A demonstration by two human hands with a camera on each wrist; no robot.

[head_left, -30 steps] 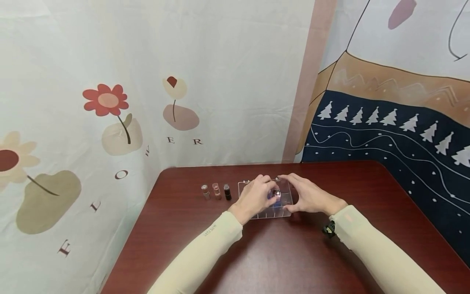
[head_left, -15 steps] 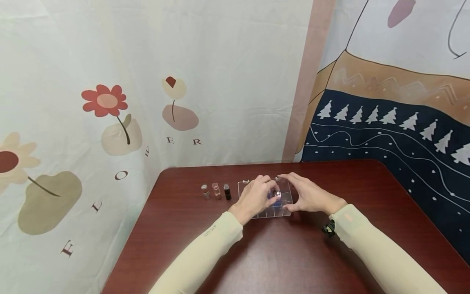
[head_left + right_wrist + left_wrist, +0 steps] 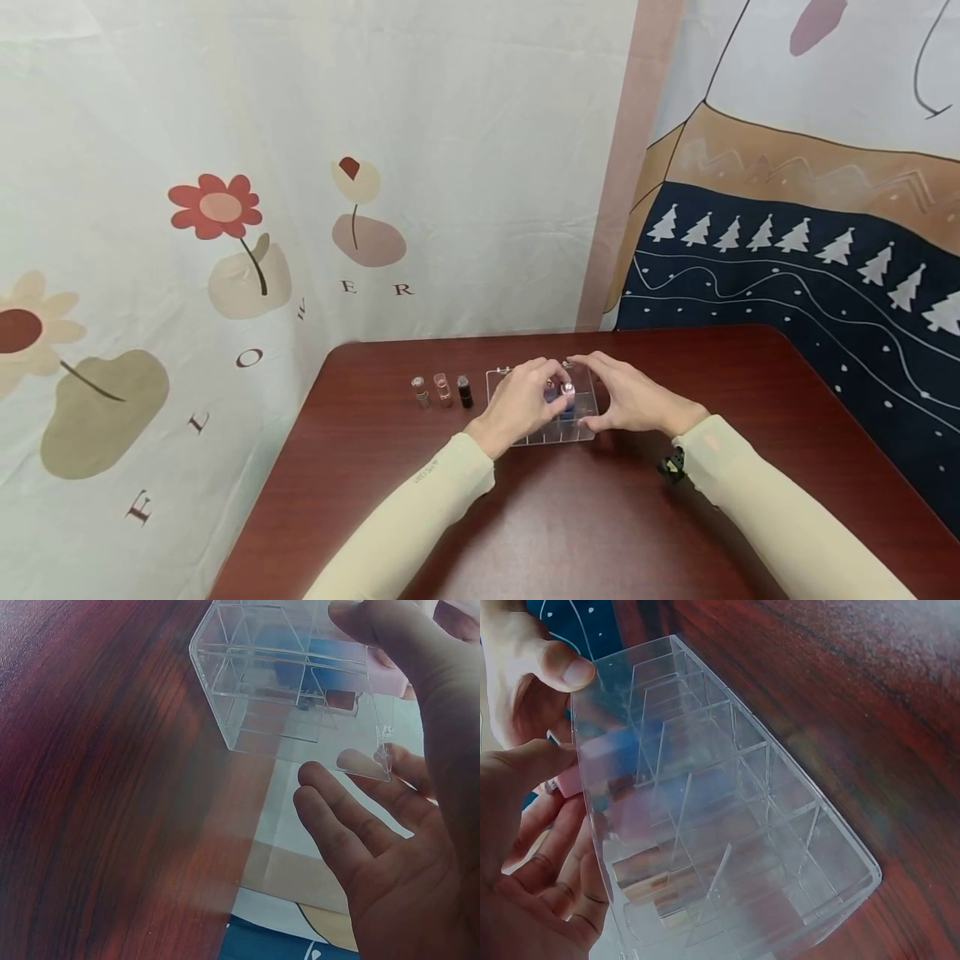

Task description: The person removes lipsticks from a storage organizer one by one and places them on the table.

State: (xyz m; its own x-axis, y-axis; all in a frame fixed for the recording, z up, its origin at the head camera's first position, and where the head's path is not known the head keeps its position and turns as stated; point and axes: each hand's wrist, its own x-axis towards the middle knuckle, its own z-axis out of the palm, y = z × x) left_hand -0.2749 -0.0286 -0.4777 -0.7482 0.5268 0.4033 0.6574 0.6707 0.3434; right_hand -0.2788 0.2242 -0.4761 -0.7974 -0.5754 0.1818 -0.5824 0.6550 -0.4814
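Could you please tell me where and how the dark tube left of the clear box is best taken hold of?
Probably by the upper part of the dark tube, coming from above and pinching its near and far sides. It is slim and appears to stand upright, with the pinkish tube to its left and the clear box to its right.

Head camera looks forward and down on table (image 3: 525, 517), from well back. Both wrist cameras sit close, sharing the box (image 3: 768, 780).
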